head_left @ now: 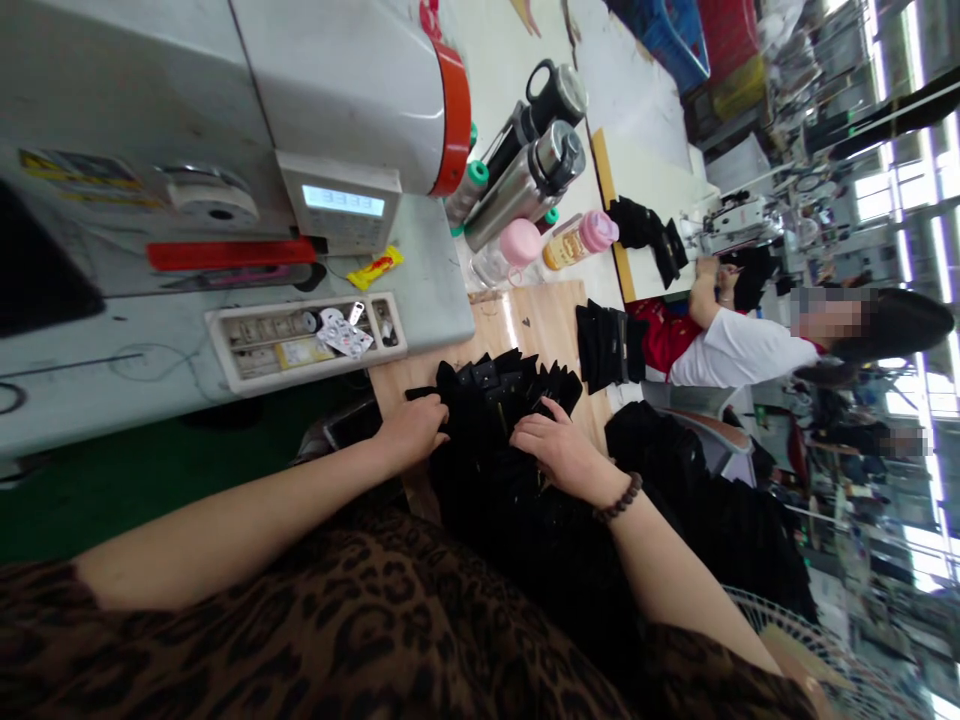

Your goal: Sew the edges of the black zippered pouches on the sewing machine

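Observation:
A fanned pile of black fabric pieces (502, 395) lies on a wooden board (540, 320) in front of me. My left hand (411, 430) grips the pile's near-left edge with curled fingers. My right hand (553, 448), with a bead bracelet (619, 500) on its wrist, rests on top of the pile, fingers bent and pressing into the cloth. More black cloth (525, 530) spreads down over my lap. Both forearms come out of leopard-print sleeves.
A grey sewing machine (225, 110) with a lit display (343, 202) and a parts tray (307, 340) stands at left. Flasks (532, 175) and pink-capped bottles (581, 238) stand behind the board. Another black stack (607, 345) lies beyond. A person in white (735, 345) works at another machine.

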